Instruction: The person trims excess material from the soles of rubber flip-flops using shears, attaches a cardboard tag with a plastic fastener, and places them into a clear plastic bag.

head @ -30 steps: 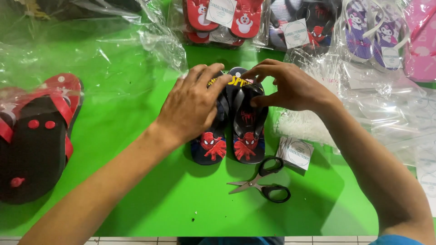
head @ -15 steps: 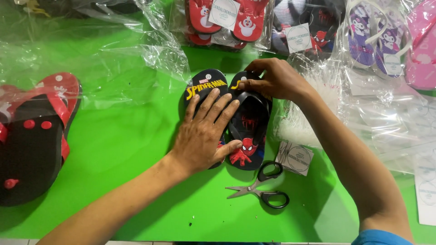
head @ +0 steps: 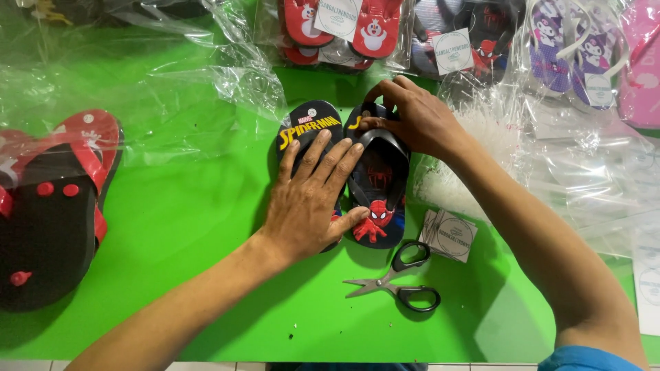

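A pair of small dark blue flip-flops with a red cartoon figure lies side by side on the green table (head: 192, 227). My left hand (head: 313, 199) lies flat, fingers spread, on the left sandal (head: 306, 130) and hides most of it. My right hand (head: 412, 117) pinches the heel end and black strap of the right sandal (head: 378, 199), whose toe end points toward me.
Black-handled scissors (head: 402, 278) lie open near the front edge. A stack of round-printed paper tags (head: 450, 233) sits beside them. Large black and red sandals (head: 48, 199) rest at the left. Bagged sandals (head: 344, 27) and loose clear plastic (head: 570, 158) fill the back and right.
The sandals went from stacked under both hands to lying side by side. My left hand flattened onto the left one; my right hand stayed at the right sandal's strap.
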